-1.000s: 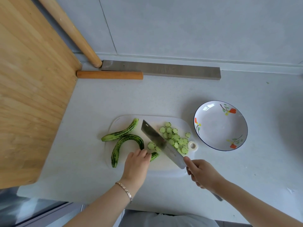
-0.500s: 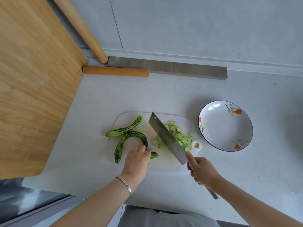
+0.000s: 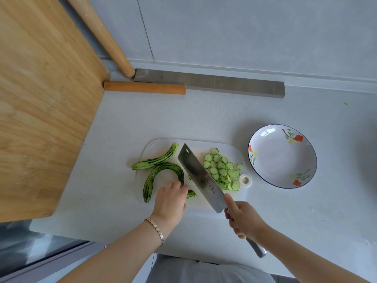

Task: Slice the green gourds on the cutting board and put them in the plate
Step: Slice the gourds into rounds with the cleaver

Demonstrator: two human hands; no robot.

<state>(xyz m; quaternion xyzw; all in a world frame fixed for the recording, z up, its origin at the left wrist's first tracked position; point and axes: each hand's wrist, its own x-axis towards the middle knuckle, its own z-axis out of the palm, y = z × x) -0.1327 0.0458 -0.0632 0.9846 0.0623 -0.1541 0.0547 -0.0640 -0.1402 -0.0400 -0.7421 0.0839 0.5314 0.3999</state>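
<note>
While two striped green whole gourds [image 3: 150,180] lie left on the white plastic cutting board [image 3: 232,149], I see the left hand [image 3: 170,203], fingers curled down, pinning a short gourd stub [image 3: 191,194]. The steel cleaver [image 3: 201,178] tilts beside it, pale green slices [image 3: 222,170] heaped right of the blade. The right hand [image 3: 244,219] wraps the handle. The white flowered ceramic plate [image 3: 282,156] sits just beyond.

Dark-striped green gourds [image 3: 161,160], white cutting board [image 3: 234,153], red-flowered, blue-rimmed white plate [image 3: 282,158]
</note>
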